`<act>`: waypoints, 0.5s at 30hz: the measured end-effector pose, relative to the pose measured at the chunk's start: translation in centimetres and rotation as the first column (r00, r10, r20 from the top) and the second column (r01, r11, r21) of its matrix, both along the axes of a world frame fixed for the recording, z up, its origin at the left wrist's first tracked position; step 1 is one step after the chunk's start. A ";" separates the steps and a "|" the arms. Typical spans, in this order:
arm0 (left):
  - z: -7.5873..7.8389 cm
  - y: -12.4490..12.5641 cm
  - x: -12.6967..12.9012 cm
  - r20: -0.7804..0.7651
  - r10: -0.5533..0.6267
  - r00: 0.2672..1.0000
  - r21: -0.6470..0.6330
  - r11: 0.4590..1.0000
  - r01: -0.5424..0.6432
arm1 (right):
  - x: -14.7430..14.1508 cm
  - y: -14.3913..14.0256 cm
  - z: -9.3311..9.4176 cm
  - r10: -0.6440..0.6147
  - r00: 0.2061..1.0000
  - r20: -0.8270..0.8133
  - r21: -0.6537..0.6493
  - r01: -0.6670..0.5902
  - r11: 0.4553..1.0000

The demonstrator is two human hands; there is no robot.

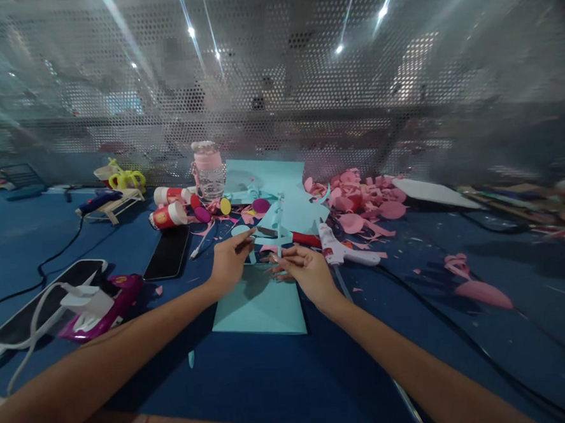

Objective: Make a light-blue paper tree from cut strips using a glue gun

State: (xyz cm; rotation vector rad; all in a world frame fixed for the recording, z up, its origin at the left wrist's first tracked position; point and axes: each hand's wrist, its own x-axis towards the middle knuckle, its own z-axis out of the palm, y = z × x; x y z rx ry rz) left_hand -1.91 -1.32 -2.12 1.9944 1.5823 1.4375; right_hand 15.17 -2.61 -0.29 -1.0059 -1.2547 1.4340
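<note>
Centrally, both hands pinching thin teal paper strip (278,237), left hand (229,262), right hand (305,271), flat rectangular teal sheet (262,308) beneath

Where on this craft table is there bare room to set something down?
Bare blue table lies near the front edge, below the teal sheet, and at far left beyond the black cable. Crowded: behind both hands, around the glue gun and pink scraps.

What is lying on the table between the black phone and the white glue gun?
In the head view, both hands and light blue paper lie between phone and glue gun.
</note>
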 end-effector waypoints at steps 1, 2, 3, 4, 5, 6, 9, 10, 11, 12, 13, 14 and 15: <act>0.1 0.0 0.0 -0.020 0.014 1.000 0.013 1.000 -0.014 | 0.0 0.0 0.0 -0.003 1.000 -0.003 0.004 0.003 1.000; 0.3 -0.1 -0.1 -0.077 0.045 0.996 0.051 0.998 -0.041 | -0.1 0.0 0.0 -0.003 1.000 -0.004 0.010 0.003 1.000; 0.4 -0.2 -0.3 -0.151 0.091 0.984 0.108 0.991 -0.075 | -0.1 0.0 -0.1 -0.004 1.000 -0.001 0.016 0.004 1.000; 0.7 -0.2 -0.4 -0.221 0.145 0.965 0.169 0.980 -0.108 | -0.1 0.1 -0.1 -0.005 1.000 0.002 0.021 0.005 1.000; 0.9 -0.3 -0.5 -0.272 0.187 0.944 0.218 0.967 -0.129 | -0.1 0.1 -0.1 -0.007 1.000 0.007 0.025 0.007 1.000; 1.0 -0.4 -0.6 -0.301 0.204 0.931 0.243 0.961 -0.132 | -0.1 0.1 -0.2 -0.010 1.000 0.011 0.027 0.010 1.000; 1.3 -0.6 -0.5 -0.250 0.107 0.962 0.169 0.983 -0.066 | -0.3 0.2 -0.3 -0.006 1.000 0.005 0.028 0.005 1.000; 1.2 -0.6 -0.3 -0.174 0.068 0.982 0.115 0.992 -0.048 | -0.3 0.2 -0.3 0.004 1.000 0.001 0.031 -0.004 1.000; 1.2 -0.5 0.0 -0.062 0.040 0.997 0.053 0.998 -0.036 | -0.4 0.2 -0.3 0.014 1.000 -0.004 0.034 -0.014 0.999; 1.2 -0.5 0.2 0.079 0.022 0.997 -0.014 1.000 -0.021 | -0.4 0.2 -0.3 0.022 1.000 -0.009 0.037 -0.022 0.999; 1.1 -0.4 0.5 0.232 0.015 0.973 -0.081 0.997 0.003 | -0.5 0.2 -0.3 0.027 1.000 -0.015 0.038 -0.026 0.999; 1.0 -0.3 0.8 0.383 0.018 0.924 -0.137 0.990 0.038 | -0.5 0.1 -0.3 0.028 0.999 -0.021 0.038 -0.027 0.999; 1.0 -0.2 1.1 0.516 0.021 0.856 -0.177 0.981 0.082 | -0.6 0.1 -0.3 0.027 0.999 -0.026 0.038 -0.026 0.999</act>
